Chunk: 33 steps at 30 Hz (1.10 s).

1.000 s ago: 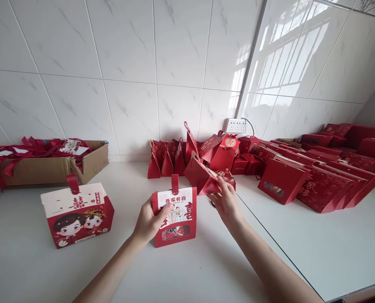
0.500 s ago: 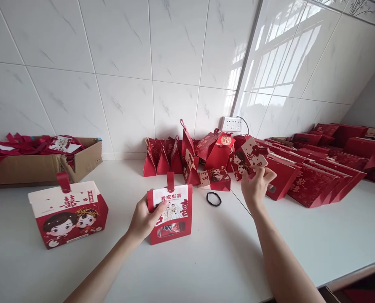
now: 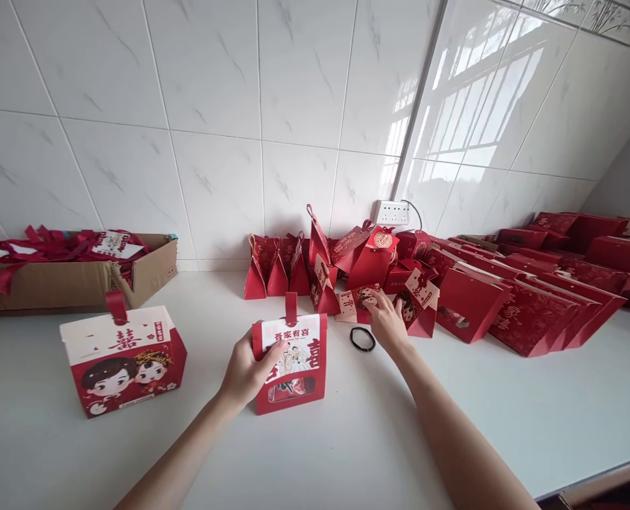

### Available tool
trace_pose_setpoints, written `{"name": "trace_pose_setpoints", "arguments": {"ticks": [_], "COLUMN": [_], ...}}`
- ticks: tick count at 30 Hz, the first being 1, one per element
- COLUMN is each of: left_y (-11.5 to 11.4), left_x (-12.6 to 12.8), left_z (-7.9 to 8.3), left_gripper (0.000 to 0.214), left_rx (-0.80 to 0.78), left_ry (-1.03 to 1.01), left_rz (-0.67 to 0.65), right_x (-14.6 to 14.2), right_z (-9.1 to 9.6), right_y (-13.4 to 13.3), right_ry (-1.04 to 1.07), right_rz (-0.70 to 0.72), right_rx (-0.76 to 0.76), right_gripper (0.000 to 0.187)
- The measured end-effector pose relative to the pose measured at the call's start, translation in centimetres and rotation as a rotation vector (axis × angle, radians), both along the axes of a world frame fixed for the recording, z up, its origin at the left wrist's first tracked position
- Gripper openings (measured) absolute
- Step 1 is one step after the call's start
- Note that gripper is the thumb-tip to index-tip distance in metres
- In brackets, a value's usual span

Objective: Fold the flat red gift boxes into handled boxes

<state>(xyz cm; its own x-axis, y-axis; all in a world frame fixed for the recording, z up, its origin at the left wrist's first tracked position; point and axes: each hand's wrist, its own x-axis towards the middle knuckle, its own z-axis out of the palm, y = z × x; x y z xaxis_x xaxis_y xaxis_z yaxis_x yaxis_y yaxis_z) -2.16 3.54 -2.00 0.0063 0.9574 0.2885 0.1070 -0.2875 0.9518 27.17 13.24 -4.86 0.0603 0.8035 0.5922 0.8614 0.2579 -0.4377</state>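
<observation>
The right hand (image 3: 390, 324) has released the cream-topped box (image 3: 422, 297), which now stands at the right; the hand has moved left, to the lying box (image 3: 356, 303).

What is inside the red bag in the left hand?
Inside the red bag, a red item with dark markings shows through its window; the front covers the rest.

The left hand (image 3: 245, 374) grips, its thumb (image 3: 272, 358) nearest; the right hand (image 3: 390, 327) reaches farther forward (its fingertips perhaps curled).
</observation>
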Motion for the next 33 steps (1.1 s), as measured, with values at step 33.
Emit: {"name": "trace_pose_setpoints", "arguments": {"ticks": [33], "left_y": [1.7], "left_x": [-1.9], "left_z": [-1.1], "left_gripper": [0.032], "left_rx": [0.787], "left_ry": [0.469], "left_rz": [0.313], "right_x": [-7.2], "right_z": [1.0], "right_y": [-4.4], "right_ry": [0.772], "right_rz": [0.925], "right_rx": [-0.703], "right_gripper": [0.023]}}
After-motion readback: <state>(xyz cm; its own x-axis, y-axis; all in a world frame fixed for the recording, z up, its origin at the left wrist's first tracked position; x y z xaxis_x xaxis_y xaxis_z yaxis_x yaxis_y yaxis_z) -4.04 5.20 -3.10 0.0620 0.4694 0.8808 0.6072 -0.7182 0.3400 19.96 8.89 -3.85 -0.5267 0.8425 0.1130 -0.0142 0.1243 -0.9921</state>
